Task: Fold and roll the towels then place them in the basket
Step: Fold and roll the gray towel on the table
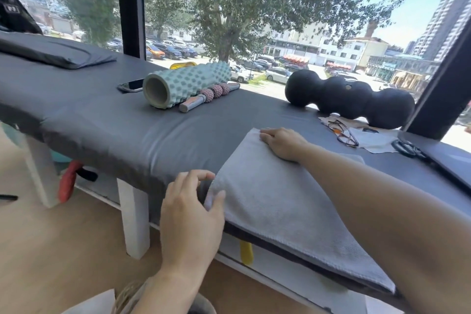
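While flat on towel (280, 199), right hand (283, 143)

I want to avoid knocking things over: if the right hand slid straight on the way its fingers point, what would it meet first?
Probably bare table padding past the towel edge; further along, the right hand might meet the pink massage stick. Depth is unclear.
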`<state>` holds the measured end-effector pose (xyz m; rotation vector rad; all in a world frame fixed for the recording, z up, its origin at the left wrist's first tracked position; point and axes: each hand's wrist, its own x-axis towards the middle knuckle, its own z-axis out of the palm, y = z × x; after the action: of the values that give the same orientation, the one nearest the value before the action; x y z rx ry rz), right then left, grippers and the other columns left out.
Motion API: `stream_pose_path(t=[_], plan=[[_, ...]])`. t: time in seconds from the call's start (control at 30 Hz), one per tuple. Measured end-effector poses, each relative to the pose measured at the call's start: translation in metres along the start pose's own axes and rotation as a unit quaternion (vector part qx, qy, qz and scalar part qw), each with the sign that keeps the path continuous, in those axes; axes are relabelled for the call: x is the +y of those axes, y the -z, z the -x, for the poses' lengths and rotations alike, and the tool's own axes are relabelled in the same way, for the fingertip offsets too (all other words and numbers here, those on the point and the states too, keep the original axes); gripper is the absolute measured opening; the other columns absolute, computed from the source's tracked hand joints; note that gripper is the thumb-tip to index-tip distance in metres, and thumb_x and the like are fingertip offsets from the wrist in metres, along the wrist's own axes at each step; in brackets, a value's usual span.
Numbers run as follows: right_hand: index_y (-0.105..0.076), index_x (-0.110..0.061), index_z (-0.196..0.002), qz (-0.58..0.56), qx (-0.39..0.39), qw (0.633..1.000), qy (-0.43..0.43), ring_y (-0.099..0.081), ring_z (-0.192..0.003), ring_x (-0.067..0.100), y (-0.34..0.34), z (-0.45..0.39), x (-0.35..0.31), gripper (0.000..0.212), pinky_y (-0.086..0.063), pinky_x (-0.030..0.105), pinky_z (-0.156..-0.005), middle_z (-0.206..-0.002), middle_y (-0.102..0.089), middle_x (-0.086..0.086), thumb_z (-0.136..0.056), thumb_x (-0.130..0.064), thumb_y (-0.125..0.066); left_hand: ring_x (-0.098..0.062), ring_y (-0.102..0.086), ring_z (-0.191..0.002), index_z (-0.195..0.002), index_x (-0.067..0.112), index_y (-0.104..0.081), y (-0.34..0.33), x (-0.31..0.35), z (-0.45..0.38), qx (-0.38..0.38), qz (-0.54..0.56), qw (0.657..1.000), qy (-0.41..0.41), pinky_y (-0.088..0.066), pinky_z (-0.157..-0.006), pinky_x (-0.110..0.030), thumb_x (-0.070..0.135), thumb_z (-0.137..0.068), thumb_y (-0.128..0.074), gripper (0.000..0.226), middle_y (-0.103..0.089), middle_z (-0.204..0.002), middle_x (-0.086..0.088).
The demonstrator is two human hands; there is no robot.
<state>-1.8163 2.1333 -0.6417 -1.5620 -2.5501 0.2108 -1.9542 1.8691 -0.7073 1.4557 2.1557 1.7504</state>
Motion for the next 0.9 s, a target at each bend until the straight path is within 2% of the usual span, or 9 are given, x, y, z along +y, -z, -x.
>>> stream_pose_path(t=[0.1, 0.2, 0.27, 0.33, 0.47, 0.57, 0.63, 0.8, 0.9], plan=[[-0.051, -0.036, -0.145, 0.021, -0.011, 1.000, -0.010, -0.040, -0.143, 0.024, 0.009, 0.010, 0.026, 0.046, -0.029, 0.043, -0.119, -0.156, -0.045, -0.011, -0.106, -0.050, -0.031, 0.001, -0.050, -0.118, -0.115, 0.034, -0.063, -0.014, 0.020, 0.014, -0.082, 0.023, 0.989, -0.121, -0.038, -0.105, -0.025, 0.043, -0.084, -0.072, 0.033, -0.057, -0.120, 0.024], [-0.063, -0.029, -0.135, -0.036, 0.025, 0.998, -0.052, -0.048, -0.136, 0.026, 0.016, 0.025, 0.062, 0.046, -0.037, 0.037, -0.111, -0.146, -0.057, -0.001, -0.105, -0.051, -0.035, 0.002, -0.038, -0.139, -0.130, 0.035, -0.059, -0.037, 0.035, 0.035, -0.211, 0.028, 0.954, -0.213, -0.018, -0.122, -0.034, 0.059, -0.087, -0.057, 0.050, -0.054, -0.137, 0.023], [-0.069, -0.026, -0.123, -0.046, 0.070, 0.992, -0.093, -0.051, -0.128, 0.027, 0.020, 0.039, 0.090, 0.044, -0.040, 0.037, -0.102, -0.135, -0.063, 0.004, -0.103, -0.054, -0.041, -0.001, -0.034, -0.144, -0.134, 0.034, -0.057, -0.053, 0.044, 0.048, -0.260, 0.022, 0.928, -0.267, -0.010, -0.123, -0.037, 0.064, -0.084, -0.056, 0.058, -0.053, -0.142, 0.020], [-0.070, -0.026, -0.108, -0.005, 0.104, 0.988, -0.114, -0.051, -0.121, 0.026, 0.025, 0.056, 0.117, 0.041, -0.041, 0.038, -0.096, -0.120, -0.064, 0.002, -0.096, -0.059, -0.050, -0.009, -0.041, -0.142, -0.131, 0.033, -0.058, -0.068, 0.053, 0.059, -0.276, 0.010, 0.901, -0.333, -0.012, -0.121, -0.041, 0.066, -0.078, -0.061, 0.063, -0.056, -0.139, 0.016], [-0.061, -0.027, -0.085, 0.038, 0.121, 0.982, -0.137, -0.052, -0.102, 0.021, 0.037, 0.085, 0.150, 0.044, -0.045, 0.038, -0.089, -0.098, -0.057, -0.003, -0.084, -0.071, -0.059, -0.015, -0.052, -0.135, -0.121, 0.035, -0.059, -0.092, 0.066, 0.074, -0.271, -0.051, 0.844, -0.459, -0.032, -0.117, -0.053, 0.062, -0.060, -0.075, 0.068, -0.061, -0.133, 0.013], [-0.059, -0.023, -0.084, -0.035, 0.084, 0.978, -0.186, -0.058, -0.098, 0.023, 0.044, 0.092, 0.161, 0.040, -0.048, 0.035, -0.084, -0.102, -0.066, 0.003, -0.084, -0.062, -0.068, -0.014, -0.056, -0.130, -0.114, 0.036, -0.064, -0.102, 0.069, 0.082, -0.248, -0.035, 0.851, -0.462, -0.038, -0.112, -0.055, 0.050, -0.060, -0.074, 0.057, -0.064, -0.128, 0.014], [-0.061, -0.018, -0.092, -0.079, 0.077, 0.974, -0.196, -0.058, -0.096, 0.023, 0.045, 0.093, 0.164, 0.039, -0.045, 0.032, -0.080, -0.104, -0.066, 0.005, -0.084, -0.054, -0.074, -0.012, -0.056, -0.128, -0.107, 0.035, -0.067, -0.106, 0.069, 0.084, -0.226, 0.005, 0.866, -0.446, -0.036, -0.113, -0.047, 0.046, -0.068, -0.061, 0.040, -0.065, -0.124, 0.017], [-0.061, -0.012, -0.097, -0.194, 0.137, 0.948, -0.212, -0.055, -0.073, 0.016, 0.048, 0.098, 0.158, 0.033, -0.042, 0.026, -0.060, -0.087, -0.061, 0.003, -0.084, -0.035, -0.081, -0.007, -0.058, -0.122, -0.082, 0.031, -0.067, -0.112, 0.071, 0.088, -0.181, 0.061, 0.885, -0.425, -0.035, -0.110, -0.042, 0.035, -0.075, -0.074, 0.011, -0.067, -0.110, 0.020], [-0.061, -0.014, -0.093, -0.236, 0.185, 0.923, -0.240, -0.056, -0.084, 0.019, 0.047, 0.100, 0.164, 0.029, -0.043, 0.028, -0.064, -0.097, -0.064, 0.005, -0.083, -0.030, -0.083, -0.005, -0.058, -0.120, -0.082, 0.029, -0.067, -0.110, 0.076, 0.092, -0.183, 0.084, 0.886, -0.418, -0.038, -0.108, -0.036, 0.031, -0.075, -0.077, 0.012, -0.066, -0.106, 0.020]])
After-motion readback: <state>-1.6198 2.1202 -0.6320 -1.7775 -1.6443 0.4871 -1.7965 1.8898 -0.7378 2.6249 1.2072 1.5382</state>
